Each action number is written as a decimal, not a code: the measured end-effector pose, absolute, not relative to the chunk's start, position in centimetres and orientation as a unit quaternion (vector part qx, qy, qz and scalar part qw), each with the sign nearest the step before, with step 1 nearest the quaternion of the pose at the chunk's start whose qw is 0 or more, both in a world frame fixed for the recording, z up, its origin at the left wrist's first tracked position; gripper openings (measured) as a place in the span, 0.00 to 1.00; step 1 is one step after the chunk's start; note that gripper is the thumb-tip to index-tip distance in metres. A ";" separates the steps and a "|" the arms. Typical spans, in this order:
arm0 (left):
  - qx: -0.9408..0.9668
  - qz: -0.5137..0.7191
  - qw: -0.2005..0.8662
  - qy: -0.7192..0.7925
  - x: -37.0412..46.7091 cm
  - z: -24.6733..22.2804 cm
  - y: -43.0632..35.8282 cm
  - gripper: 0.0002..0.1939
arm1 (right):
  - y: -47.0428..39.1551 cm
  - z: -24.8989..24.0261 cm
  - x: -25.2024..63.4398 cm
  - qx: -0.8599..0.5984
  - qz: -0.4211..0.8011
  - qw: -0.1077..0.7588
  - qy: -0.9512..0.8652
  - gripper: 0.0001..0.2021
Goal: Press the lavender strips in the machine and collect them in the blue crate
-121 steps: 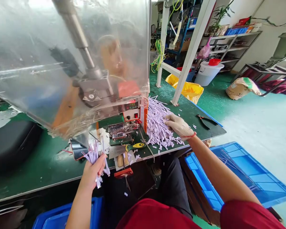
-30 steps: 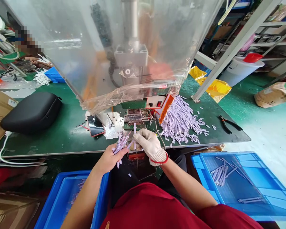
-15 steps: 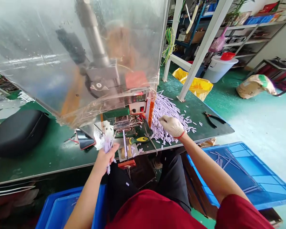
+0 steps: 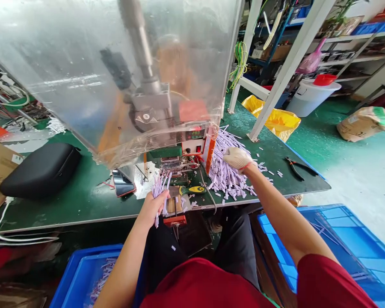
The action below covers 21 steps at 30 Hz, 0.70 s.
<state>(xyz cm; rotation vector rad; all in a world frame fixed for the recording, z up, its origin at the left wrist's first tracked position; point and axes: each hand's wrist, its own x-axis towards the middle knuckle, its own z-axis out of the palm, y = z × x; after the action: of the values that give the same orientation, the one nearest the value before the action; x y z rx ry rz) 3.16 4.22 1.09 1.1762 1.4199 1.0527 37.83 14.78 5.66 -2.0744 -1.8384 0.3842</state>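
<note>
1. Compared with 1 s ago, the gloved right hand (image 4: 239, 159) has gone from the bunch to the pile; the bare left hand (image 4: 150, 209) still has the bunch.
2. The bunch of lilac strips (image 4: 158, 188) is in the left hand, fingers closed round it, in front of the metal fixture (image 4: 170, 164). The strips look light, thin and fairly bendy, likely to slide on each other; a mid-length pinch with 2 fingers should draw out 1 without crushing it.
3. The right fingers are curled at the pile of strips (image 4: 226, 182); whether they grip any, I cannot tell. Loose ends there could snag neighbours.
4. The control box (image 4: 192, 147) walls off the pile's left side, and the clear cover (image 4: 67, 85) hangs low above the fixture. The scraper (image 4: 196, 189) lies between the hands, near the table edge (image 4: 83, 224). Room looks freer toward the pliers (image 4: 295, 167).
</note>
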 end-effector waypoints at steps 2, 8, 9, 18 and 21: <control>0.474 0.444 0.496 0.577 2.0 1.1 3.3 0.19 | 11.6 5.5 38.1 -0.708 0.193 0.247 -0.633 0.13; 0.389 0.497 0.543 0.555 -0.7 1.1 1.2 0.21 | 2.6 4.5 32.9 -0.512 0.572 0.305 -0.563 0.22; 0.382 0.504 0.546 0.549 -0.9 1.0 1.0 0.21 | 2.2 4.5 31.2 -0.482 0.607 0.301 -0.555 0.23; 0.348 0.523 0.563 0.537 -1.8 -0.7 -0.1 0.21 | 6.6 1.2 19.5 -0.429 0.682 0.366 -0.467 0.21; 0.336 0.526 0.566 0.538 -2.4 -1.2 -0.4 0.21 | 6.9 -0.1 18.6 -0.440 0.681 0.380 -0.445 0.20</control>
<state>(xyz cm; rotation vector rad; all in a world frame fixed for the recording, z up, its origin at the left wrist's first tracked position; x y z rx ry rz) -2.43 -0.44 -1.15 0.7904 1.2643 1.2374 18.62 6.94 -0.14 -1.1229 -1.1370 1.7381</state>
